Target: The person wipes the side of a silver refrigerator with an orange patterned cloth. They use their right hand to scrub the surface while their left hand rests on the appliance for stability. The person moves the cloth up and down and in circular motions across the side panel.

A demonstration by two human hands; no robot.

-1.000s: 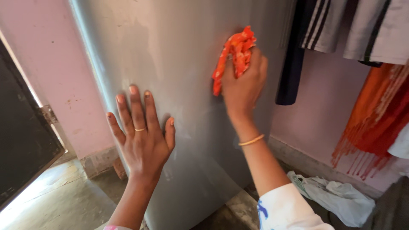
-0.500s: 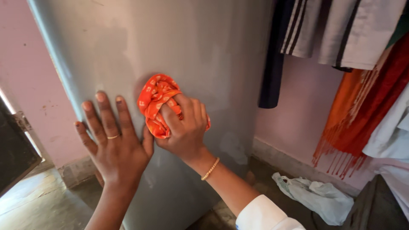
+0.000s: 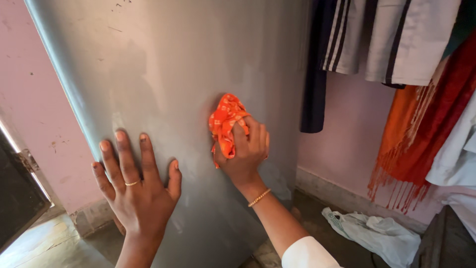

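Observation:
A tall grey metal cabinet side (image 3: 173,64) fills the middle of the view. My left hand (image 3: 135,188) lies flat against it with fingers spread, a ring on one finger. My right hand (image 3: 245,155) presses a crumpled orange patterned cloth (image 3: 224,121) against the grey surface, to the right of the left hand. A thin gold bracelet sits on the right wrist.
Striped and dark garments (image 3: 382,39) and an orange-red fringed cloth (image 3: 421,139) hang on the pink wall at right. A crumpled white plastic bag (image 3: 377,233) lies on the floor. A dark door (image 3: 17,193) stands at lower left.
My right hand swept the orange cloth from upper right down to the left, then back rightward to the middle. The left hand stayed flat on the surface.

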